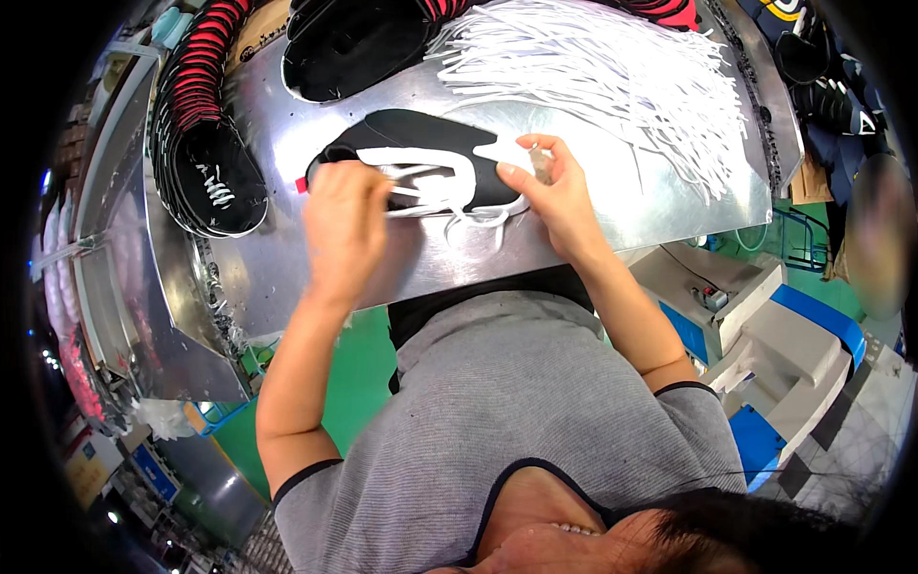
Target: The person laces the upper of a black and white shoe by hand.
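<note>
A black shoe upper [421, 131] with white trim around its throat lies on the metal table in front of me. A white shoelace [469, 222] runs through the throat, and its loose loops hang over the near side. My left hand [344, 225] is closed at the left end of the throat, its fingertips pinched by the lace; the hand is slightly smeared, and most of what it grips is hidden. With thumb and forefinger, my right hand [564, 199] holds the upper's right end, beside a white patch. A small red tab [301, 185] sticks out at the upper's left end.
A large bundle of white laces [583, 67] spreads across the far right of the metal table [631, 206]. Nested black-and-red uppers [206, 105] curve along the left, and another dark stack [354, 53] stands at the back. A grey-and-blue machine [794, 354] is at the right.
</note>
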Available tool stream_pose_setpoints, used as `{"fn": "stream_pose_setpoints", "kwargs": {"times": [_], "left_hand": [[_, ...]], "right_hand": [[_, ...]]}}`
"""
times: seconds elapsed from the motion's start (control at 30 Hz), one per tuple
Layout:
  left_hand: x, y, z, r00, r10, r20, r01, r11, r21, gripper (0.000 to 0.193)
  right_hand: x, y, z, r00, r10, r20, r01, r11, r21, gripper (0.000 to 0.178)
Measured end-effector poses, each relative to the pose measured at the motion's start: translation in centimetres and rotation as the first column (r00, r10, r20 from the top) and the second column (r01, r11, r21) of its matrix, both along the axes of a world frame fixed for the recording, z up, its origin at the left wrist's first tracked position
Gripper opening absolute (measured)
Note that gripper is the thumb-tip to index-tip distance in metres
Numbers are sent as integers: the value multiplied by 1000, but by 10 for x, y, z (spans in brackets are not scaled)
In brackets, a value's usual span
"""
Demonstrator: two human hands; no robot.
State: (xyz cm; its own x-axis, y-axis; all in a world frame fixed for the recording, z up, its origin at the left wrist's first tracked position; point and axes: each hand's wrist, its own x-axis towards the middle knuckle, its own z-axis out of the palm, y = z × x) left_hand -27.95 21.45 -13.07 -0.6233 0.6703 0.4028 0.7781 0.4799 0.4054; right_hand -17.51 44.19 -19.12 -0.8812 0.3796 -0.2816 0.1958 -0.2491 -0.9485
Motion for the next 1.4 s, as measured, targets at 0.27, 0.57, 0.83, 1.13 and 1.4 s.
{"fn": "stream_pose_setpoints", "kwargs": {"times": [0.27,0.57,0.83,1.13,1.4], "left_hand": [[-66,-200,6,626,737,-254,-773,630,-75,16],[6,39,43,983,-29,181,-11,977,215,6],[18,101,11,974,-155,162,113,964,241,9],[7,45,-11,544,74,836,3,996,-90,39],[27,84,-8,35,14,999,-443,896,3,25]], "right_hand": [[22,39,5,999,-50,-22,46,987,-156,40],[18,56,7,997,-67,-35,60,433,900,41],[-2,23,25,941,150,-304,-50,948,315,11],[-5,12,21,997,59,-53,-63,994,-86,19],[-2,5,15,997,59,40,-66,975,212,30]]}}
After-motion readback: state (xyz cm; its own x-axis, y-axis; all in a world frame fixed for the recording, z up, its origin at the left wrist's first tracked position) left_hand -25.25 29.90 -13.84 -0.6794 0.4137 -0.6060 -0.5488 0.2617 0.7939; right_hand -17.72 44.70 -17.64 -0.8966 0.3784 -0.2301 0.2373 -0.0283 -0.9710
